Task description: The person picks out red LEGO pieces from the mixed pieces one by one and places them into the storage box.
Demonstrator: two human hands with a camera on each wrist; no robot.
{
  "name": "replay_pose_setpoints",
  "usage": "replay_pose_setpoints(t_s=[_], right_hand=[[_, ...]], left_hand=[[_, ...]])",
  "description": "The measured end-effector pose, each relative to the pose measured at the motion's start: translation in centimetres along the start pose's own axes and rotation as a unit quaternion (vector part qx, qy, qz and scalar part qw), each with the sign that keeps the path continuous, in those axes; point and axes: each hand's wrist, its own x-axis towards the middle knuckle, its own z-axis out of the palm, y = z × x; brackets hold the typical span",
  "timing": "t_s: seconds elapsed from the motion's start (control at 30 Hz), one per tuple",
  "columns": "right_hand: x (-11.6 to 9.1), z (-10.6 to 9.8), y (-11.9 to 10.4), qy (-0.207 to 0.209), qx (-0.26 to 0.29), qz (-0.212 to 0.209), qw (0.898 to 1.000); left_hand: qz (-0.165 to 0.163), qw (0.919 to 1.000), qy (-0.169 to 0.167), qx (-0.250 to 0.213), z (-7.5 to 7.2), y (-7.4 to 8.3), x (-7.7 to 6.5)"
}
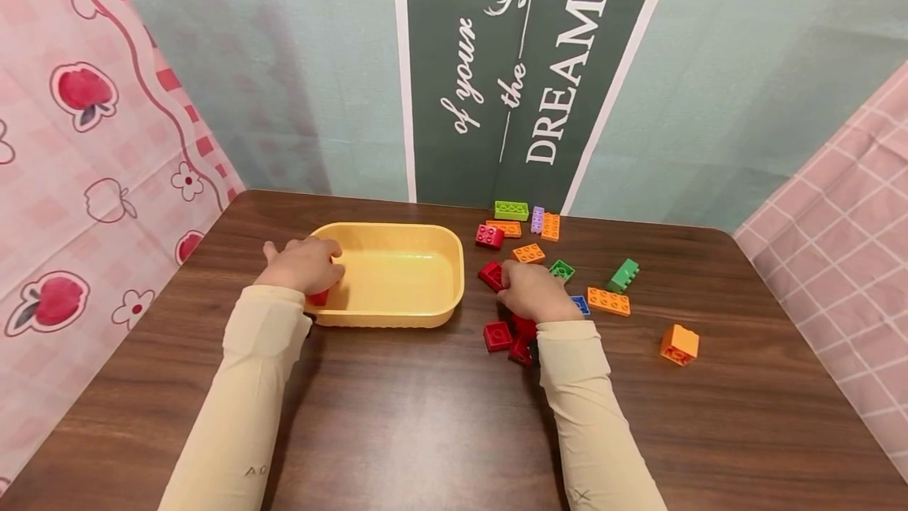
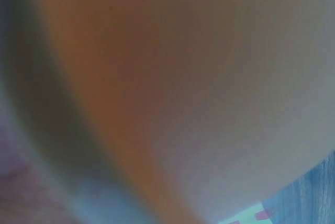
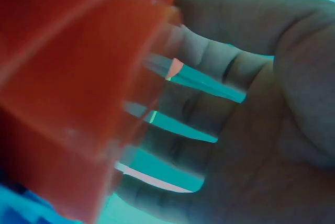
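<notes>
A yellow tray (image 1: pixel 385 231) stands left of the middle of the table. Over its left end is my left hand (image 1: pixel 301 265), fingers bent down around a red brick (image 1: pixel 319 297) that partly shows below the palm. The left wrist view is only a blur. On the right, my right hand (image 1: pixel 539 292) reaches among loose bricks, thumb and fingertips at a red brick (image 1: pixel 491 276). In the right wrist view, red bricks (image 3: pixel 89 77) fill the left side, with the thumb and fingers of that hand (image 3: pixel 246 109) bent around their edge.
More red bricks (image 1: pixel 498 336) lie under and beside the right wrist. Behind it are orange (image 1: pixel 528 253), lime green (image 1: pixel 511 210) and purple bricks (image 1: pixel 537 219). Farther right lie a green brick (image 1: pixel 624 276), a long orange brick (image 1: pixel 608 301) and an orange block (image 1: pixel 679 345). Curtains surround the table (image 1: pixel 418 432).
</notes>
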Motion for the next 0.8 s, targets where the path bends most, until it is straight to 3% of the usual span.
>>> replay_pose_setpoints(t_s=[0.37, 0.63, 0.8], right_hand=[[0.5, 0.6, 0.3, 0.065, -0.011, -0.019, 0.998], [-0.7, -1.4, 0.5, 0.127, 0.051, -0.086, 0.987], [-1.9, -2.7, -0.7, 0.171, 0.125, -0.114, 0.971]], left_hand=[[0.009, 0.9992, 0.039, -0.008, -0.3, -0.5, 0.0], [0.025, 0.9978, 0.061, 0.001, -1.0, 0.1, -0.4], [0.049, 0.9935, 0.102, -0.005, -1.8, 0.8, -1.4]])
